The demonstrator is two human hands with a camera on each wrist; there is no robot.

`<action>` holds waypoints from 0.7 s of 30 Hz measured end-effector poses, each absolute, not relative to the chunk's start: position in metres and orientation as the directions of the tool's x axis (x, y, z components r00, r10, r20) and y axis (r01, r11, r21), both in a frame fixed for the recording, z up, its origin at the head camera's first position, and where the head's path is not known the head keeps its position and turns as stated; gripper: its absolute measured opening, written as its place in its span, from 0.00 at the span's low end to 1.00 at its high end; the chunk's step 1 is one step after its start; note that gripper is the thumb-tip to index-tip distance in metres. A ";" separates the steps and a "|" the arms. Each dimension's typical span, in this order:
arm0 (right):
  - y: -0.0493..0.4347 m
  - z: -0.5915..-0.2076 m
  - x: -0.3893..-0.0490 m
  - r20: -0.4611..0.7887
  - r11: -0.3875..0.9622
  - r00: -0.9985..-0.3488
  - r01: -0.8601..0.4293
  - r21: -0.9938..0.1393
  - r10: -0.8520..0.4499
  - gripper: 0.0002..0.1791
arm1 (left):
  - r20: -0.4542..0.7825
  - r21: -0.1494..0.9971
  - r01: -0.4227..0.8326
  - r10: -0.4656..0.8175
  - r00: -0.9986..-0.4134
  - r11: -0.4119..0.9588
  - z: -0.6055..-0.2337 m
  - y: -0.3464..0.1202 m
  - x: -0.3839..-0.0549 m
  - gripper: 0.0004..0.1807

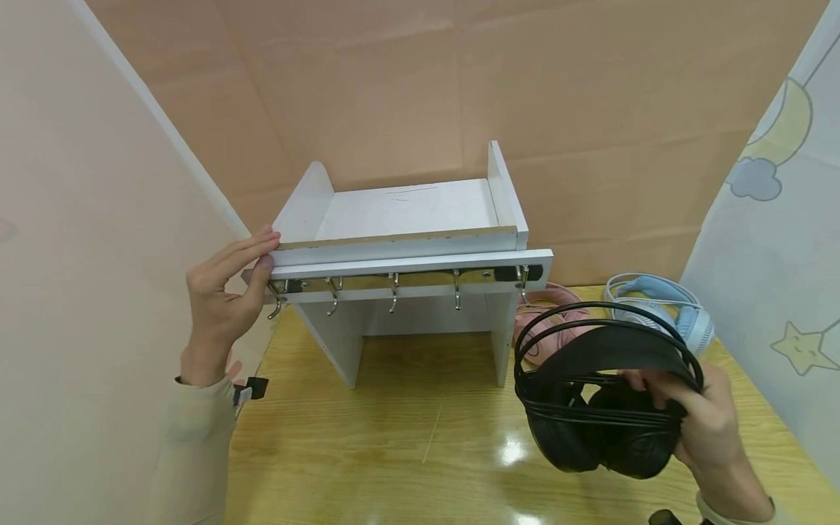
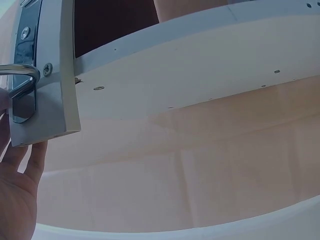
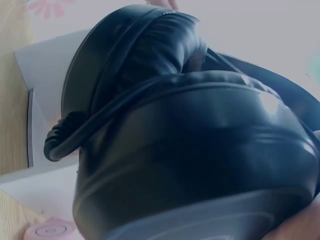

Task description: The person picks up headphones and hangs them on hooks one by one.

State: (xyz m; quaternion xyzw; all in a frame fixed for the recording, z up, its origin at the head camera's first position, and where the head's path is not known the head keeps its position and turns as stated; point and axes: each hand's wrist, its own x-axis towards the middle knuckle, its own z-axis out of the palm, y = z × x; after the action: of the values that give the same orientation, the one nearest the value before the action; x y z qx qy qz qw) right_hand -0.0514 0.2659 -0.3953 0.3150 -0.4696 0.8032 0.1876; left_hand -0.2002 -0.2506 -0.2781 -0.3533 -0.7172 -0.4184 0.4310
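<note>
A white wooden shelf (image 1: 410, 208) stands on the table with a hook rail (image 1: 426, 281) along its front, bearing several metal hooks. At the rail's left end my left hand (image 1: 226, 292) holds on, thumb in front and fingers over the top. The left wrist view shows that hand (image 2: 17, 200) around the rail's end (image 2: 50, 110), beside a hook. My right hand (image 1: 712, 419) grips black over-ear headphones (image 1: 567, 441) by the band side, off the table at the shelf's lower right. Their ear cups (image 3: 200, 145) fill the right wrist view and hide most of the fingers.
Pink headphones (image 1: 541, 350) lie on the table right of the shelf, partly hidden behind the black pair. Light blue headphones (image 1: 698, 321) lie farther right, near the wall (image 1: 781, 240). Brown paper (image 1: 590, 131) covers the back. The wooden table (image 1: 367, 437) spreads in front.
</note>
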 end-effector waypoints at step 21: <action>0.231 -0.398 -0.058 0.704 -0.519 -0.706 -0.632 -0.575 0.078 0.26 | 0.907 0.317 0.861 0.139 -0.397 0.397 -0.276 -0.252 -0.197 0.12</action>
State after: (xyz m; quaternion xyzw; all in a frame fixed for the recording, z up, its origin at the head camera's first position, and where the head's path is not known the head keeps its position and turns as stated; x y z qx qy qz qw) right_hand -0.0579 0.2312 -0.3984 0.3154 -0.4388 0.8125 0.2186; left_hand -0.1965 -0.2519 -0.2757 -0.3474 -0.7197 -0.4251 0.4250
